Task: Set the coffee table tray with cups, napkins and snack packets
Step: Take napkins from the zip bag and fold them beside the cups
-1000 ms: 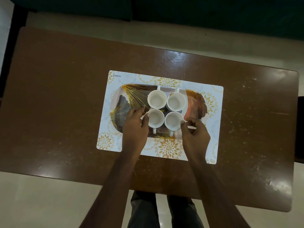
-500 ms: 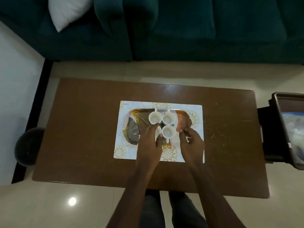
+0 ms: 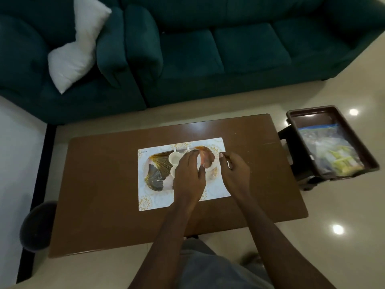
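Presently, we list:
Left hand (image 3: 188, 176): spread loosely over cups (image 3: 174, 158), grasping nothing.
Right hand (image 3: 236, 171): pinched; contents untellable.
Risk: we knock cups off tray (image 3: 155, 180).

Both hands over the leaf-print tray (image 3: 155, 176) on the worktop (image 3: 100, 184): left hand (image 3: 188, 174) covers the cups, right hand (image 3: 234, 171) curled beside it.

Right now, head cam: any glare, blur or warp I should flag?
Head view: ceiling-light glare spots on the floor right of the table; dim room, so the placemat looks blown out; left hand and right hand slightly motion-soft over the tray; wide-angle bending of the sofa edges.
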